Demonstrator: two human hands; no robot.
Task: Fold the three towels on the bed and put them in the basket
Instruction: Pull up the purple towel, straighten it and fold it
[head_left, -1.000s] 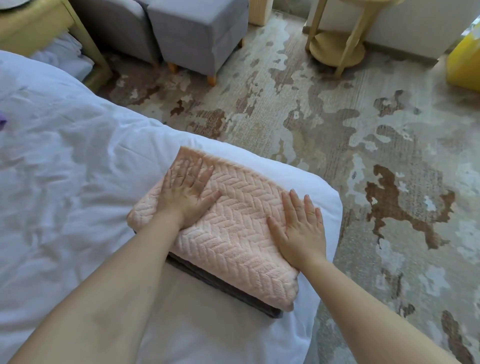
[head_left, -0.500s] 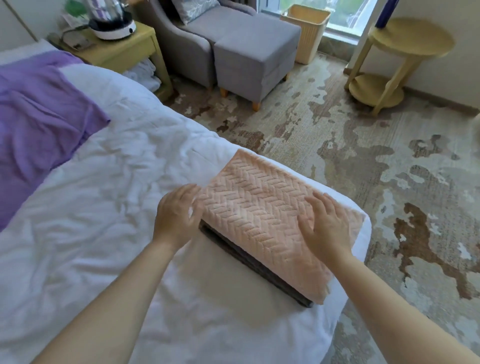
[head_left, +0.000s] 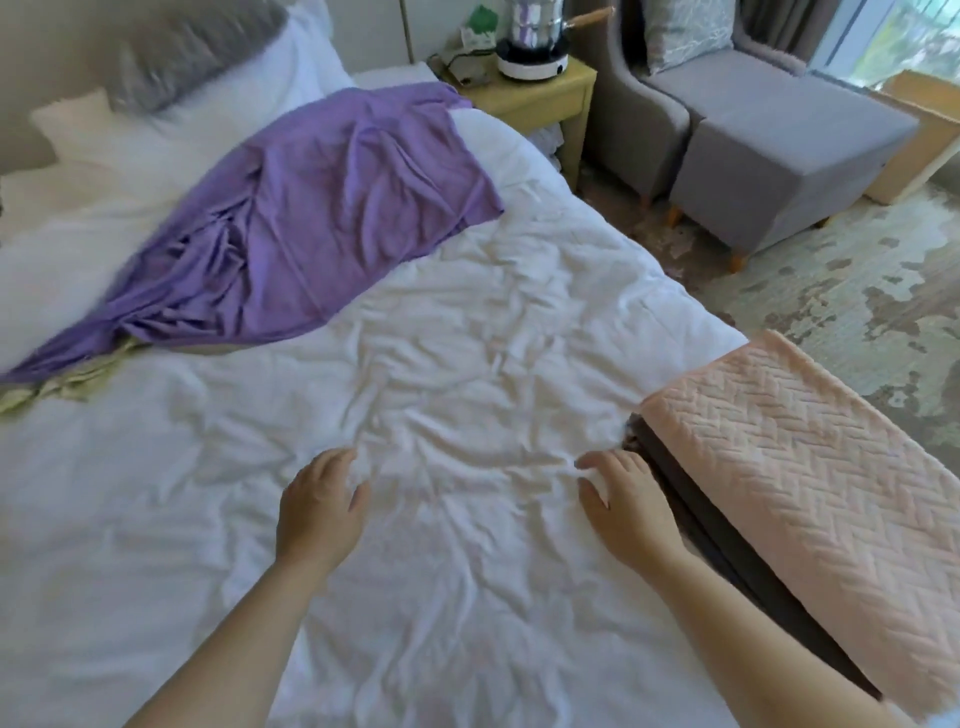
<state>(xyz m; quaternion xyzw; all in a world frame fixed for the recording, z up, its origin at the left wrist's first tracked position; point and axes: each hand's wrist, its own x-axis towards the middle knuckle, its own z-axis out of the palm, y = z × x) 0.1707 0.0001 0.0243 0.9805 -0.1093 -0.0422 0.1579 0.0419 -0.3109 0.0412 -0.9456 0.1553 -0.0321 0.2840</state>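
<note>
Both my hands have come off the pink towel (head_left: 795, 467). My left hand (head_left: 319, 512) is now well left of it, my right hand (head_left: 626, 512) just beside its left edge.

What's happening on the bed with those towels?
Someone is folding towels on the bed. A pink towel lies folded on a dark towel at the bed's edge. The left hand and right hand hover above the white duvet, holding nothing. The purple towel lies spread out farther up, not yet folded. The basket stands on the floor by the window.
</note>
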